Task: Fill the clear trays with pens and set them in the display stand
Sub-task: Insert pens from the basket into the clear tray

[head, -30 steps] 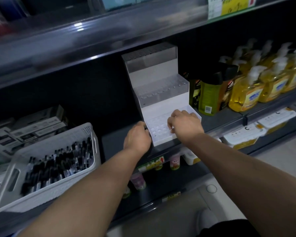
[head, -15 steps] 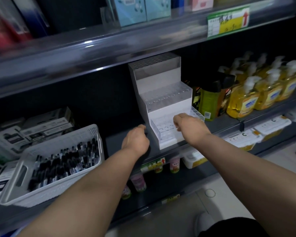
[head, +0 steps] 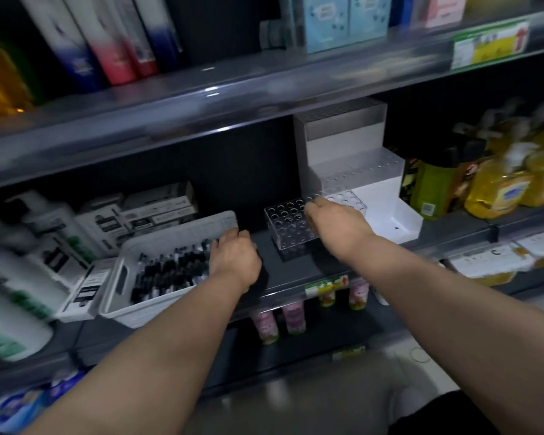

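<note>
Smeared, covered, hidden.
Cannot read the blurred price label [head: 490, 45]; cannot see the fingertips of the left hand [head: 234, 259], sunk among the pens [head: 170, 271], nor the clear tray [head: 288, 227] end beneath the right hand [head: 336, 224].

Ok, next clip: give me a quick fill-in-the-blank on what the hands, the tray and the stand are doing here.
1. The right hand grips the clear tray, whose visible holes are all ____.
2. The left hand is at the white basket, which is loaded with ____.
3. The tray is to the ____ of the white display stand.
4. The pump bottles right of the stand hold ____ liquid.
Missing words: empty; pens; left; yellow.
</note>
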